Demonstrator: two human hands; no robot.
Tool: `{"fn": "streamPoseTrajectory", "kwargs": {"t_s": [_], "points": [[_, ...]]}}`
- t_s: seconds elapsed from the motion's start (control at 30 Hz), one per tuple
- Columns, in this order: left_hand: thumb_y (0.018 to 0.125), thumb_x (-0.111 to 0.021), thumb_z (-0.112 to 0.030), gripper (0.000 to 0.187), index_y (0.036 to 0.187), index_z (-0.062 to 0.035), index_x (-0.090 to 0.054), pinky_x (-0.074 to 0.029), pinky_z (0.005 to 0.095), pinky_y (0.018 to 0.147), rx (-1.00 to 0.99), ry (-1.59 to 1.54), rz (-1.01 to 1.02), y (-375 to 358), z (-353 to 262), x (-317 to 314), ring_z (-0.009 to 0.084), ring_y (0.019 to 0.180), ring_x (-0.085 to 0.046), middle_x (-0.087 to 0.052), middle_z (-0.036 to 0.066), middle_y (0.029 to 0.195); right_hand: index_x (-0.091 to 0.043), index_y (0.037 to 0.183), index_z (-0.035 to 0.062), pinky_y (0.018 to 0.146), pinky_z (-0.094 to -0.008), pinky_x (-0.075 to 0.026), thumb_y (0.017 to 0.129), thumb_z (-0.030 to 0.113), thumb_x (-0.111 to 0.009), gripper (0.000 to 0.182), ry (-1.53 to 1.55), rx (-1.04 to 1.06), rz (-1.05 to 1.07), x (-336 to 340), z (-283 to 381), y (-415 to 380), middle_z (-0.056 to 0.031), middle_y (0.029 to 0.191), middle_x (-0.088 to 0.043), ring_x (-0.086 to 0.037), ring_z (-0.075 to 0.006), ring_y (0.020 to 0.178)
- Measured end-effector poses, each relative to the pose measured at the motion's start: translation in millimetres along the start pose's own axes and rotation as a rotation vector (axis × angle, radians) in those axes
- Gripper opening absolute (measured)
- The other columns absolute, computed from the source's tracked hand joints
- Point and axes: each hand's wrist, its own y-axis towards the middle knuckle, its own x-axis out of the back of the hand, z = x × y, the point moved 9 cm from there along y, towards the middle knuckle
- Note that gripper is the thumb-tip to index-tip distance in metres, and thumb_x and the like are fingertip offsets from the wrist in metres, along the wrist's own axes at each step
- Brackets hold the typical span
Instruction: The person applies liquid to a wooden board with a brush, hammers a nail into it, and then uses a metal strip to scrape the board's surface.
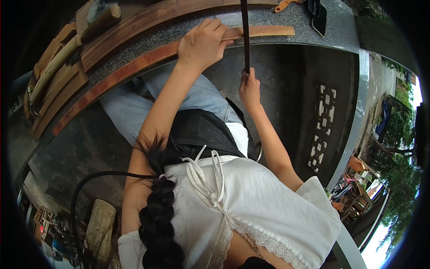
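Note:
My left hand (201, 44) is closed over a long narrow wooden strip (271, 31), gripping it against the granite ledge (224, 20). The strip runs along the ledge's near edge, reddish on the left and paler at its right end. My right hand (249, 89) has its fingers wrapped around the lower end of a long, thin, dark bar-like tool (246, 45). That tool stretches away from me and crosses over the strip, to the right of my left hand. It is seen edge-on, so its exact kind is hidden.
Behind the strip lies a wider brown board (134, 29). Stacked wood pieces (58, 85) and a round wooden pole (101, 21) sit at the left. An orange-handled tool (285, 5) and a phone (319, 23) rest at the ledge's far right. A pierced wall (329, 107) stands to the right.

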Motion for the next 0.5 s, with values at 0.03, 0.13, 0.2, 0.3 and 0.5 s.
{"fn": "streamPoseTrajectory", "kwargs": {"t_s": [0.03, 0.13, 0.2, 0.3, 0.5], "points": [[0.074, -0.074, -0.029, 0.027, 0.089, -0.0085, -0.066, -0.054, 0.0287, 0.075, 0.004, -0.007, 0.005, -1, 0, 0, 0.0163, 0.090, -0.061, -0.060, -0.001, 0.088, -0.043, 0.098, 0.0027, 0.053, -0.0502, -0.045, 0.096, 0.004, -0.048, 0.006, -0.008, -0.036, 0.035, -4, -18, -22, -0.0243, 0.070, -0.061, -0.062, -0.0452, 0.067], [0.074, -0.074, -0.029, 0.027, 0.090, -0.0083, -0.066, -0.054, 0.0286, 0.076, 0.014, -0.008, -0.009, 2, 2, 2, 0.0164, 0.090, -0.061, -0.060, 0.000, 0.089, -0.043, 0.098, 0.0027, 0.052, -0.0508, -0.045, 0.095, 0.004, -0.049, 0.006, -0.037, -0.052, 0.073, -8, -33, -46, -0.0244, 0.069, -0.060, -0.061, -0.0453, 0.066], [0.074, -0.074, -0.029, 0.027, 0.090, -0.0082, -0.067, -0.054, 0.0285, 0.076, 0.008, -0.021, -0.001, -4, -4, 1, 0.0165, 0.090, -0.061, -0.060, 0.000, 0.089, -0.043, 0.096, 0.0018, 0.050, -0.0479, -0.042, 0.096, 0.004, -0.048, 0.005, -0.008, -0.073, 0.038, 2, 11, -1, -0.0240, 0.065, -0.057, -0.060, -0.0446, 0.063], [0.077, -0.073, -0.029, 0.027, 0.097, -0.0107, -0.067, -0.056, 0.0338, 0.070, 0.009, -0.040, 0.000, -3, 0, 2, 0.0207, 0.086, -0.063, -0.060, 0.001, 0.089, -0.043, 0.096, 0.0011, 0.048, -0.0455, -0.039, 0.097, 0.004, -0.047, 0.005, 0.013, -0.036, -0.035, 0, 40, 31, -0.0244, 0.063, -0.055, -0.059, -0.0444, 0.061], [0.077, -0.073, -0.029, 0.028, 0.097, -0.0108, -0.067, -0.055, 0.0345, 0.070, 0.019, -0.067, 0.007, 0, 3, 0, 0.0211, 0.087, -0.063, -0.059, 0.001, 0.087, -0.042, 0.100, 0.0010, 0.047, -0.0480, -0.039, 0.096, 0.004, -0.048, 0.008, -0.118, 0.001, -0.003, -9, -28, -47, -0.0245, 0.063, -0.057, -0.060, -0.0448, 0.060]]}}
